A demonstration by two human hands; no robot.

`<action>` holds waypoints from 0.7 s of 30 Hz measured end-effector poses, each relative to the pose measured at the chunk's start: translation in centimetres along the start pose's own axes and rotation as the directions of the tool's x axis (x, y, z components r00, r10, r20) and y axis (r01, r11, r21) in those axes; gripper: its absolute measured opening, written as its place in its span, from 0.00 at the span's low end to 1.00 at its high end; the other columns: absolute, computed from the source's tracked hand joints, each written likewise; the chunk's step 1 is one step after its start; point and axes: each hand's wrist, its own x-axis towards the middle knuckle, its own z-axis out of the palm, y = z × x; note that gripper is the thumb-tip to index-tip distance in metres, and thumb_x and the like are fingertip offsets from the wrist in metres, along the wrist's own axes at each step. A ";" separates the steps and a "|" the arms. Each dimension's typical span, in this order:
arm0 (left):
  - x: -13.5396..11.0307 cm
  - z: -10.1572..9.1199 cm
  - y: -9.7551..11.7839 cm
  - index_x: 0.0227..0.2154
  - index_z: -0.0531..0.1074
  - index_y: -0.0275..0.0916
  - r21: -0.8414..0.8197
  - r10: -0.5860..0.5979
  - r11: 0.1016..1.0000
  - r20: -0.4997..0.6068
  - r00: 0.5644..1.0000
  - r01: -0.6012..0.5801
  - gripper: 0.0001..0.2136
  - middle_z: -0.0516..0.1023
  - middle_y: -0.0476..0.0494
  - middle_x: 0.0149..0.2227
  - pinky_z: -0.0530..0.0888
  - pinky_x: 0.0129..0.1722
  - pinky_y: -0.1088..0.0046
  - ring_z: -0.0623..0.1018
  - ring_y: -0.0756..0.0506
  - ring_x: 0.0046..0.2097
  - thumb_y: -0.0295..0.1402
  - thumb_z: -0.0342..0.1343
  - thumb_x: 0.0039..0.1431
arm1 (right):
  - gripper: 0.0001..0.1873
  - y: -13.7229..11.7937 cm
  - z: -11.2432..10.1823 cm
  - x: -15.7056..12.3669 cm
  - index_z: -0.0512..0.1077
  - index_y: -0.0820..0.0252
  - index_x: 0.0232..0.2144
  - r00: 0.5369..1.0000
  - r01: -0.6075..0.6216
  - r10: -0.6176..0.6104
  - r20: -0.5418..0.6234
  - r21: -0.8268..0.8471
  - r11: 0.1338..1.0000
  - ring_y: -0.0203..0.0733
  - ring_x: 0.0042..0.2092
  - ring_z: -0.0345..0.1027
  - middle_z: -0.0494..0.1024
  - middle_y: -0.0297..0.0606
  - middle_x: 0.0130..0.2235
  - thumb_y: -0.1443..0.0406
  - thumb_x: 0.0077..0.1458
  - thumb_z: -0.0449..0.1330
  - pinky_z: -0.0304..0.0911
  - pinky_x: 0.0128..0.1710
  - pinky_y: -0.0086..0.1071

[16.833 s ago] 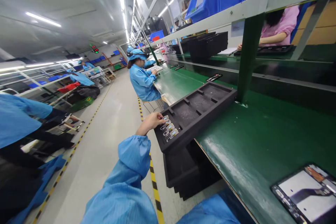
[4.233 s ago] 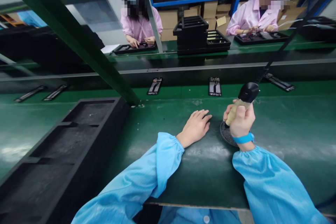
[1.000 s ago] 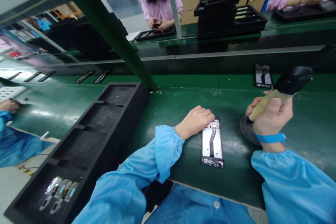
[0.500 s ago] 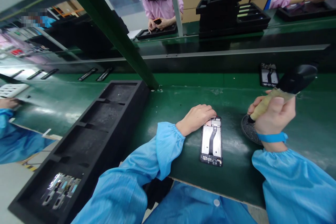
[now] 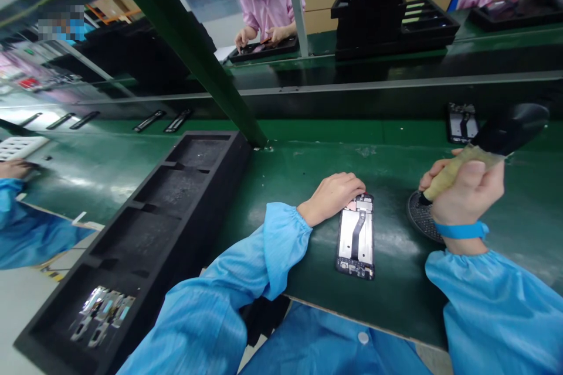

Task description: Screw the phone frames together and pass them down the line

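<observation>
My left hand [image 5: 334,194] rests at the top end of an opened phone [image 5: 355,234], its fingers together and curled over the upper edge. The phone lies flat, showing a silvery inner plate, a dark ribbon cable and small boards. A bit of red shows by my fingertips. Closed around the yellow-taped grip of what looks like an electric screwdriver [image 5: 461,171] with a bulky black upper end is my right hand [image 5: 468,193]. The tool tilts, its black tip down over a round, dark, dimpled dish [image 5: 422,217]; contact there is unclear.
A long black compartment tray [image 5: 171,240] with metal phone parts [image 5: 103,310] in its near compartment stands left. Another opened phone [image 5: 463,123] lies at the back right. A green post [image 5: 189,58] slants across the bench. Co-workers sit opposite and at left.
The view has shifted slightly. Both my hands keep their holds, and the screwdriver stays tilted over the dish. Across the bench, a co-worker's hands have lowered toward a tray.
</observation>
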 end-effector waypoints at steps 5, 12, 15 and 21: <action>-0.7 -0.4 0.6 0.46 0.77 0.43 0.024 0.005 1.000 0.015 1.000 -0.005 0.11 0.81 0.49 0.45 0.68 0.46 0.67 0.78 0.47 0.46 0.34 0.48 0.79 | 0.21 0.1 0.1 0.0 0.68 0.55 0.40 1.000 -0.001 0.001 -0.022 0.005 1.000 0.41 0.16 0.62 0.69 0.30 0.22 0.44 0.64 0.58 0.57 0.12 0.34; -1.2 -0.9 1.5 0.45 0.76 0.40 0.202 0.125 0.971 0.040 0.991 -0.131 0.09 0.80 0.48 0.46 0.65 0.43 0.66 0.77 0.47 0.45 0.31 0.49 0.78 | 0.22 0.2 0.1 0.0 0.68 0.53 0.40 0.999 -0.018 0.019 -0.026 0.022 1.000 0.41 0.16 0.62 0.69 0.31 0.22 0.42 0.63 0.58 0.56 0.12 0.34; -0.9 -1.2 1.5 0.44 0.75 0.40 0.261 0.185 0.946 0.051 0.981 -0.192 0.08 0.80 0.47 0.44 0.65 0.45 0.65 0.78 0.47 0.43 0.29 0.51 0.77 | 0.23 0.1 0.2 0.0 0.68 0.53 0.39 0.999 -0.027 0.028 -0.029 0.018 0.999 0.41 0.16 0.61 0.69 0.31 0.22 0.41 0.62 0.58 0.56 0.11 0.34; -0.5 -1.6 1.9 0.41 0.75 0.37 0.365 0.273 0.885 0.093 0.958 -0.287 0.12 0.78 0.46 0.38 0.65 0.44 0.64 0.76 0.47 0.38 0.24 0.45 0.77 | 0.24 -0.1 0.2 0.0 0.68 0.52 0.39 0.998 -0.047 0.047 -0.034 0.012 0.999 0.41 0.16 0.61 0.70 0.30 0.22 0.40 0.60 0.59 0.56 0.12 0.34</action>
